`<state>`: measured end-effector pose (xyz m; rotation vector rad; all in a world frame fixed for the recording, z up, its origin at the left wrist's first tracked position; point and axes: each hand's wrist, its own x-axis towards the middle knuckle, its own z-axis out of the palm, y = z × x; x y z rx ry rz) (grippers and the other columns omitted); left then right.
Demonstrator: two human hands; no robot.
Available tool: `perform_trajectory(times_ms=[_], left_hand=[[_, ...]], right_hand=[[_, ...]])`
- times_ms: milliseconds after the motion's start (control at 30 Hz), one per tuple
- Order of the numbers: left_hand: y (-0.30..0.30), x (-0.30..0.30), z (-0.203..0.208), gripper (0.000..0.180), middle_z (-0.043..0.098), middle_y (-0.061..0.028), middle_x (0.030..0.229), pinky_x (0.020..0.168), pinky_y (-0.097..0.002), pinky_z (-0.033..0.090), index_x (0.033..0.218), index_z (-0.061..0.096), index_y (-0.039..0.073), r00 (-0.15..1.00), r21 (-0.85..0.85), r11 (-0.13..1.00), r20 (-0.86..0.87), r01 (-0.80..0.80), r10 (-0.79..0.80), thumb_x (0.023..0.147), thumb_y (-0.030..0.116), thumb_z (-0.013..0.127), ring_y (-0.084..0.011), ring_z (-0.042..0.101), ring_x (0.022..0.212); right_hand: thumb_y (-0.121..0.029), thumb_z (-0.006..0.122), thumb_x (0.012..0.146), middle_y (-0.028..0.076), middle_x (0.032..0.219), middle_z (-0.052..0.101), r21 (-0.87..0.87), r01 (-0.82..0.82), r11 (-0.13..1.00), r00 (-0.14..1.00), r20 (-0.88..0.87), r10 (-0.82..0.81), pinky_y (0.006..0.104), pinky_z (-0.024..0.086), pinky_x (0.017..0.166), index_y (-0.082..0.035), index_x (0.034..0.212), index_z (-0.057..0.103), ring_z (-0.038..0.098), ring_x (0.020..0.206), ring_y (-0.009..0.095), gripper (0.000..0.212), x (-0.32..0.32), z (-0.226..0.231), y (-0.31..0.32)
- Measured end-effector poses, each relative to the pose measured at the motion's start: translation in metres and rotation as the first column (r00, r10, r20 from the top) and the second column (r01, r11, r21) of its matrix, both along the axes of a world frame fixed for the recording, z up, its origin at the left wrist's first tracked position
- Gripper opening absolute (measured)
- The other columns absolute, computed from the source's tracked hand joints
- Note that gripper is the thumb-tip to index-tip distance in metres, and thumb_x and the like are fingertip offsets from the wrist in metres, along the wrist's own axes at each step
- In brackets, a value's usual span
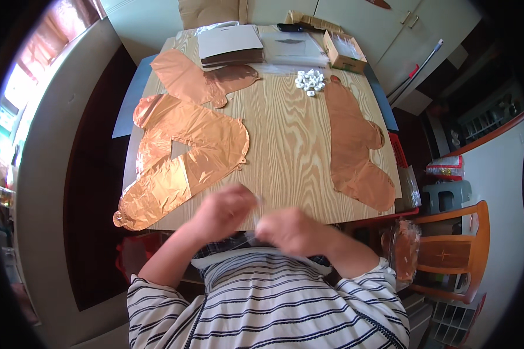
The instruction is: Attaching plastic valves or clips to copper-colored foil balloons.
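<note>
Near the table's front edge, my left hand (230,208) is closed in a pinch, smeared by motion. Just to its right my right hand (292,231) is closed too, also blurred. Between them shows a small pale, see-through strip (257,216), too blurred to name. Beyond my left hand lies a flat copper-coloured foil balloon (201,131) shaped like a letter A. A second flat foil balloon (186,78) is behind it, and a third balloon (350,134) lies along the right side. Several small white rings (310,81) sit heaped beside that one.
At the table's (285,151) far side stand a stack of white-topped sheets (230,41), clear plastic bags (294,51) and an open cardboard box (344,52). A wooden chair (448,253) is close on my right, with a plastic-wrapped copper-coloured packet (404,247) beside it.
</note>
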<state>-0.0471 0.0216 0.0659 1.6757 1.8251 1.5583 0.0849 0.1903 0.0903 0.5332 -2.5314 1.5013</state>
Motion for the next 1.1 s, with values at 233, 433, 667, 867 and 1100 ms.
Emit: perform_trajectory(times_ms=[233,433,667,867,1100], left_hand=[[0.006,-0.006,0.021,0.009,0.063,-0.0145,0.086,0.068,-0.0332,0.050,0.091,0.068,-0.002,0.985,-0.007,0.988,0.080,-0.155,0.155,0.084,-0.003,0.062,-0.0264,0.062,0.076],[0.000,0.020,0.015,0.017,0.064,-0.0111,0.088,0.069,-0.0308,0.052,0.097,0.070,0.001,0.914,0.117,0.964,0.307,0.239,-0.264,0.083,-0.005,0.064,-0.0219,0.065,0.078],[0.002,0.028,0.006,0.025,0.064,-0.0116,0.091,0.064,-0.0306,0.051,0.101,0.069,0.001,0.968,-0.012,0.973,0.111,0.229,-0.227,0.079,-0.009,0.063,-0.0218,0.062,0.073],[0.001,0.012,0.008,0.021,0.064,-0.0123,0.087,0.067,-0.0310,0.052,0.098,0.069,0.000,0.998,-0.072,0.996,0.055,0.046,-0.043,0.080,-0.009,0.063,-0.0231,0.063,0.076],[0.004,0.006,0.006,0.023,0.063,-0.0114,0.086,0.067,-0.0309,0.050,0.099,0.068,0.001,0.993,0.000,0.994,0.052,-0.108,0.108,0.078,-0.007,0.063,-0.0228,0.062,0.075]], right_hand=[[-0.018,0.053,0.095,0.014,0.075,0.059,0.040,-0.142,0.989,0.984,0.110,0.137,0.0388,0.049,0.063,-0.005,0.085,0.057,0.062,0.070,0.031,0.017,0.006,-0.012,-0.004],[-0.016,0.055,0.092,0.013,0.076,0.060,0.092,0.241,0.966,0.963,0.101,-0.250,0.0379,0.048,0.062,-0.005,0.087,0.058,0.061,0.069,0.030,0.012,-0.010,-0.003,0.026],[-0.020,0.056,0.093,0.015,0.077,0.062,0.050,0.249,0.967,0.968,0.010,-0.250,0.0402,0.048,0.060,-0.005,0.089,0.059,0.062,0.069,0.031,0.015,-0.007,0.021,0.026],[-0.015,0.057,0.091,0.015,0.075,0.061,0.016,-0.015,1.000,0.999,-0.033,0.016,0.0384,0.049,0.060,-0.005,0.083,0.058,0.062,0.069,0.031,0.012,0.009,0.004,0.003],[-0.020,0.055,0.096,0.012,0.074,0.059,0.021,-0.085,0.996,0.994,0.072,0.083,0.0377,0.048,0.059,-0.007,0.085,0.058,0.062,0.066,0.029,0.018,0.015,-0.015,0.000]])
